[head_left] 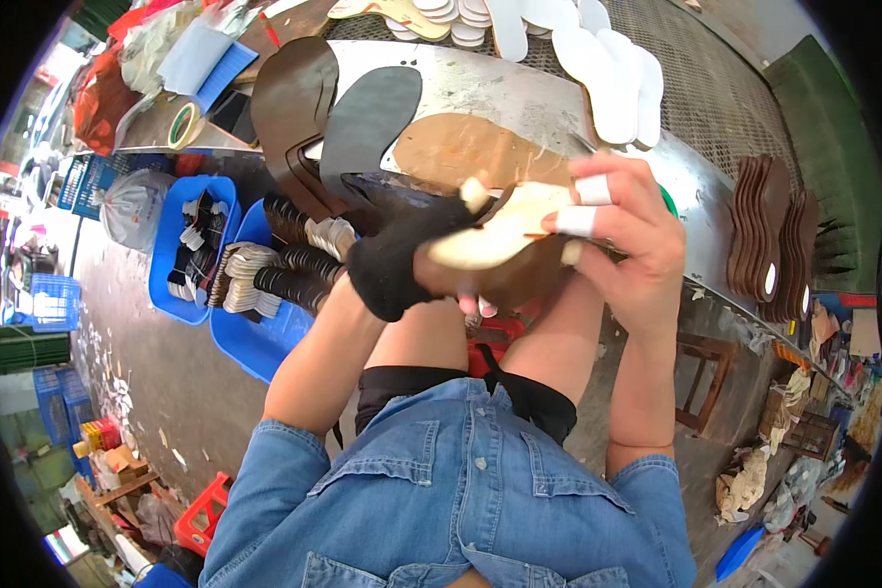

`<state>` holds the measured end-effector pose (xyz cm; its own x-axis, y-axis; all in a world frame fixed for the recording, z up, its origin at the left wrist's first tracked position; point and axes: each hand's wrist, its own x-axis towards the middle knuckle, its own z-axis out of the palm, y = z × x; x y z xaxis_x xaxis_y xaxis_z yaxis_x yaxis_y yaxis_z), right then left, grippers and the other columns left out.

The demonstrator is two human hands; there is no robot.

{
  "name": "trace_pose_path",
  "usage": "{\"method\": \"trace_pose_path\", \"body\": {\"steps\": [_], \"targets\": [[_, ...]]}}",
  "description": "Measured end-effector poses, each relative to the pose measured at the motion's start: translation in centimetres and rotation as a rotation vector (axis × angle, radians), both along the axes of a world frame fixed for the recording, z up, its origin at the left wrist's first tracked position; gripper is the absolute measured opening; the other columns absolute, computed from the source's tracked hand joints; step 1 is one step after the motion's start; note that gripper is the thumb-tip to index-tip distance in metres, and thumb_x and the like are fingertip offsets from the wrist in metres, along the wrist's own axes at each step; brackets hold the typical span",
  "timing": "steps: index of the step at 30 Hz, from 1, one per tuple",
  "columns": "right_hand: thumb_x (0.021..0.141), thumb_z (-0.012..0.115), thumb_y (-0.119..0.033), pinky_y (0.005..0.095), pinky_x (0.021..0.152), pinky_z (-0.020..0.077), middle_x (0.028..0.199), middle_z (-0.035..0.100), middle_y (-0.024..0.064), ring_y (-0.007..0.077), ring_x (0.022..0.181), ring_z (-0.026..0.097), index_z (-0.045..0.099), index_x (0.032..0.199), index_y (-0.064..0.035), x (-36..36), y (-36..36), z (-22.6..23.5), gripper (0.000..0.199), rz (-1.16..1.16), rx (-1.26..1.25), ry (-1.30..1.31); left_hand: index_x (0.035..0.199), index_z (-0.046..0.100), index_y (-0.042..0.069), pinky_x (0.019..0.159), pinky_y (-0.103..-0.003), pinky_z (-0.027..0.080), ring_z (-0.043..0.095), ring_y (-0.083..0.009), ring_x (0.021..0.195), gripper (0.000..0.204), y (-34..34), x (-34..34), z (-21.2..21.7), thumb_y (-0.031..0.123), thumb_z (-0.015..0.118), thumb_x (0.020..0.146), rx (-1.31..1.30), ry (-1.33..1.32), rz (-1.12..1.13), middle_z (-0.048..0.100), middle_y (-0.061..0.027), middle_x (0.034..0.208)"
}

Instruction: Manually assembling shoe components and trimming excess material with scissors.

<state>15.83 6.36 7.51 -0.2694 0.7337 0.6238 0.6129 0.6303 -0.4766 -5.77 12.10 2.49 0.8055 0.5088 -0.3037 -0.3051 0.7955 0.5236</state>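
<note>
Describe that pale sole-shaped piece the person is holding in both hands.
The pale insole piece is flat, cream-tan, looks like thin board, and lies roughly level above the lap. The left hand, in a black glove, grips its rear end; the right hand, with white-taped fingers, pinches the front. A darker brown layer sits beneath it.

metal work table (519, 93) with a scuffed, glue-stained top; lying flat on it are a dark brown sole sheet (292, 98), a dark grey sole cut-out (370, 120) just beside it and a tan sole-shaped piece (461, 152). at the far edge, a wire-mesh surface (715, 88) carries stacks of white insoles (608, 73). a roll of tape (184, 124) rests on the table's left end. on the concrete floor (157, 363) stand two blue tubs (191, 250) filled with sole parts
</note>
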Motion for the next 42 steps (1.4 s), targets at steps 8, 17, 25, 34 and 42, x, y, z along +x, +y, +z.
{"method": "trace_pose_path", "body": {"steps": [8,17,25,34,42], "targets": [[0.076,0.07,0.006,0.0198,0.068,0.0458,0.082,0.065,0.0014,0.0068,0.074,0.06,0.066,0.091,0.002,-1.8,0.0,-2.1,0.016,0.038,-0.525,1.065,0.129,0.045,0.002,0.095,-0.033,0.04,0.049,-0.0154,0.111,0.056,-2.6,2.4,1.9,0.034,0.063,0.087,0.911,0.121,0.316,0.054,-0.0088,0.122],[0.08,0.068,0.0,0.0219,0.064,0.0449,0.077,0.057,-0.0002,0.0082,0.071,0.054,0.06,0.086,0.0014,-4.1,-1.0,-2.2,0.009,-0.234,0.025,0.489,0.118,0.054,-0.001,0.079,-0.025,0.044,0.054,-0.0097,0.091,0.034,-1.2,3.1,-0.3,0.024,0.049,0.096,0.564,0.301,0.718,0.062,-0.0065,0.101],[0.084,0.068,-0.008,0.0228,0.075,0.0481,0.094,0.065,0.004,0.0077,0.082,0.059,0.062,0.099,0.0016,-3.2,0.6,-3.8,0.019,0.01,-0.692,1.262,0.114,0.055,0.0,0.072,-0.028,0.045,0.054,-0.0115,0.083,0.035,-2.4,3.3,1.7,0.03,0.047,0.097,0.715,0.324,0.56,0.062,-0.0072,0.095],[0.067,0.069,0.006,0.0323,0.062,0.0456,0.077,0.057,0.0077,0.026,0.072,0.056,0.063,0.082,-0.0024,-5.6,-0.5,-2.3,0.018,-0.246,0.136,0.194,0.113,0.053,0.0,0.071,-0.028,0.045,0.056,-0.0134,0.082,0.035,-1.4,3.2,-1.6,0.03,0.047,0.096,0.705,0.443,0.562,0.062,-0.0119,0.095],[0.081,0.069,-0.003,0.0208,0.057,0.0446,0.08,0.059,0.0032,0.0083,0.067,0.056,0.058,0.09,0.0026,-3.9,-0.6,-2.3,0.015,-0.379,-0.279,0.751,0.121,0.05,-0.001,0.086,-0.03,0.044,0.055,-0.0129,0.098,0.036,-2.6,2.9,1.4,0.02,0.051,0.092,0.803,0.457,0.412,0.06,-0.0071,0.106]]}}
